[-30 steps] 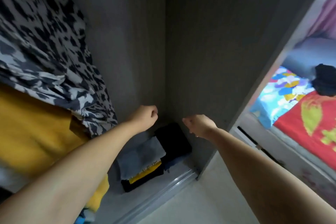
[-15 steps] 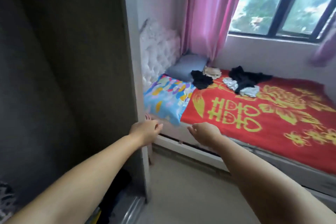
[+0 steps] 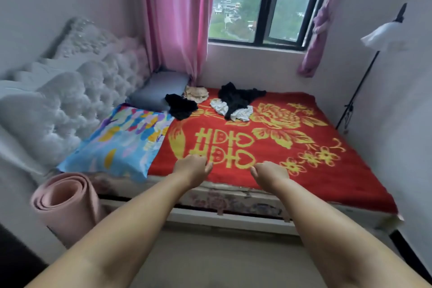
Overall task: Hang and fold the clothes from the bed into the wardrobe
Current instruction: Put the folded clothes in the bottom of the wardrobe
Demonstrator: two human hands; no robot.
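Red blanket (image 3: pixel 280 161) with gold flowers covers the bed (image 3: pixel 233 203), and clothes still lie on it, so the task is not finished: I judge that several pieces remain to be carried off, hung or folded. The wardrobe is out of view, so what is already stored cannot be told. At the far end, by the grey pillow (image 3: pixel 159 91), lies a small black garment (image 3: pixel 181 106) in a crumpled heap; just right of it a beige piece (image 3: pixel 197 94), bunched up; further right a larger black garment (image 3: pixel 238 98) spread loosely, with white cloth (image 3: pixel 219 107) showing at its near edge. All look soft, limp and unfolded. Both arms reach over the near edge, well short of the clothes: the left hand (image 3: pixel 190 167) and right hand (image 3: pixel 268 172) have fingers loosely curled and hold nothing.
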